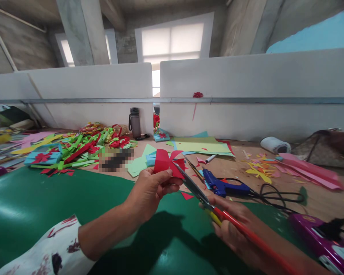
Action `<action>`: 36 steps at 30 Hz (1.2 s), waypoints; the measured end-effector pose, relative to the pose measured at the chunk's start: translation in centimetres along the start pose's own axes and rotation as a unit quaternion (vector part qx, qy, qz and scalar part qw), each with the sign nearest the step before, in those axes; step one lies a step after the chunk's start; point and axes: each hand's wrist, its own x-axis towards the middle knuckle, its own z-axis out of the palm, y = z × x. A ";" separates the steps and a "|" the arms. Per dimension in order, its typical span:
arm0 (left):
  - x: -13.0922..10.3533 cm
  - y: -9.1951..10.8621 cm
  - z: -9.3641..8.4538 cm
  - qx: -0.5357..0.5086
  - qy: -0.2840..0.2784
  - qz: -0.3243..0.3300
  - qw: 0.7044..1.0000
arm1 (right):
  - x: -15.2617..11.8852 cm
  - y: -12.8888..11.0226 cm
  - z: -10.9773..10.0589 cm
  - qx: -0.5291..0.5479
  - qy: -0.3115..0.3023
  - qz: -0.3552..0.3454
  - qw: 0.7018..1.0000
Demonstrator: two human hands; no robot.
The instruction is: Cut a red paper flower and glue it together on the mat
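Observation:
A piece of red paper [162, 160], cut into petal-like flaps, is pinched between the thumb and fingers of my left hand [157, 185], near the middle of the view. My right hand [232, 221] is wrapped round scissors [195, 190] with red and yellow on the handles. The blades point up and left, and their tips touch or overlap the red paper. Under the paper, a small red scrap [187, 196] lies on the green mat [103, 202].
A blue glue gun [222, 185] with a black cable lies right of the scissors. A purple power strip [318, 236] sits at the lower right. Green and red strips [83, 147] are heaped at the left, near a grey bottle [135, 124]. Yellow sheets [200, 146] lie behind.

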 end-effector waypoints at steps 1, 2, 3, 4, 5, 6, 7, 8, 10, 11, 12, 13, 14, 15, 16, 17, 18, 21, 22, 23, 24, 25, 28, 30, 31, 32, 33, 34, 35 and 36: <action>0.0 0.0 0.0 0.000 0.000 0.000 1.000 | 0.0 -0.1 0.0 -0.002 -0.005 0.004 1.000; 0.0 -0.1 0.0 0.000 0.000 0.001 1.000 | 0.0 -0.1 0.0 -0.001 -0.007 0.007 1.000; 0.0 -0.1 0.0 0.000 0.000 0.002 1.000 | -0.1 0.0 0.1 0.001 -0.007 0.008 1.000; 0.0 -0.1 -0.1 0.000 0.000 0.002 1.000 | -0.1 0.3 0.2 0.002 -0.002 0.007 1.000; 0.0 -0.2 -0.1 0.000 -0.001 0.003 1.000 | -0.1 0.7 0.3 0.007 0.009 0.002 1.000; 0.1 -0.2 -0.1 -0.001 -0.003 0.004 1.000 | -0.1 1.2 0.5 0.011 0.016 0.000 1.000; 0.1 -0.2 -0.1 -0.002 -0.004 0.004 1.000 | -0.1 1.6 0.6 0.013 0.028 0.002 1.000; 0.1 -0.2 -0.1 -0.002 -0.005 0.003 1.000 | -0.1 2.0 0.8 0.015 0.033 0.005 0.999; 0.1 -0.2 -0.1 -0.002 -0.004 0.002 1.000 | -0.1 2.2 0.9 0.016 0.039 0.012 0.999; 0.1 -0.2 -0.1 -0.002 -0.002 0.001 1.000 | -0.1 2.2 0.8 0.015 0.038 0.015 0.999; 0.1 -0.2 -0.1 -0.001 -0.001 0.001 1.000 | 0.0 2.0 0.8 0.014 0.036 0.019 0.999; 0.2 -0.2 0.0 0.000 0.000 0.001 1.000 | 0.0 1.7 0.7 0.012 0.034 0.022 0.999; 0.2 -0.2 0.0 -0.001 0.001 0.002 1.000 | 0.1 1.4 0.6 0.012 0.032 0.023 0.999; 0.2 -0.3 0.0 -0.001 0.002 0.001 1.000 | 0.1 1.2 0.5 0.011 0.027 0.026 0.999; 0.2 -0.3 0.0 -0.002 0.003 0.000 1.000 | 0.1 0.9 0.5 0.011 0.023 0.028 0.999; 0.2 -0.3 0.0 -0.003 0.006 -0.001 1.000 | 0.2 0.7 0.5 0.012 0.021 0.030 0.999; 0.2 -0.3 0.0 -0.004 0.008 -0.004 1.000 | 0.2 0.5 0.5 0.011 0.023 0.031 0.999; 0.2 -0.2 0.1 -0.007 0.008 -0.005 1.000 | 0.2 0.2 0.5 0.001 0.026 0.041 0.999; 0.2 -0.2 0.1 -0.008 0.007 -0.004 1.000 | 0.2 0.0 0.6 -0.002 0.026 0.047 0.999; 0.2 -0.2 0.1 -0.009 0.006 -0.003 1.000 | 0.2 -0.1 0.6 -0.004 0.023 0.053 0.998; 0.2 -0.2 0.0 -0.010 0.005 -0.003 1.000 | 0.3 -0.2 0.6 -0.005 0.015 0.060 0.998; 0.2 -0.2 0.0 -0.009 0.005 -0.002 1.000 | 0.3 -0.3 0.6 -0.006 0.010 0.065 0.998; 0.3 -0.2 0.0 -0.008 0.004 -0.002 1.000 | 0.3 -0.6 0.5 0.000 0.001 0.071 0.997; 0.3 -0.3 0.0 -0.009 0.005 -0.001 1.000 | 0.3 -0.7 0.5 -0.001 0.001 0.074 0.997; 0.3 -0.3 0.0 -0.010 0.004 -0.001 1.000 | 0.3 -0.8 0.5 -0.007 0.004 0.074 0.997; 0.3 -0.3 0.0 -0.010 0.003 -0.001 1.000 | 0.3 -0.9 0.4 -0.015 0.004 0.072 0.997; 0.3 -0.3 0.0 -0.010 0.002 -0.001 1.000 | 0.3 -1.0 0.4 -0.027 0.003 0.069 0.997; 0.3 -0.3 0.1 -0.010 0.001 -0.001 1.000 | 0.3 -1.1 0.3 -0.036 0.003 0.066 0.997; 0.3 -0.2 0.1 -0.009 0.000 -0.002 1.000 | 0.3 -1.2 0.3 -0.043 0.004 0.065 0.997; 0.2 -0.2 0.1 -0.009 0.001 -0.003 1.000 | 0.2 -1.3 0.2 -0.049 0.004 0.064 0.997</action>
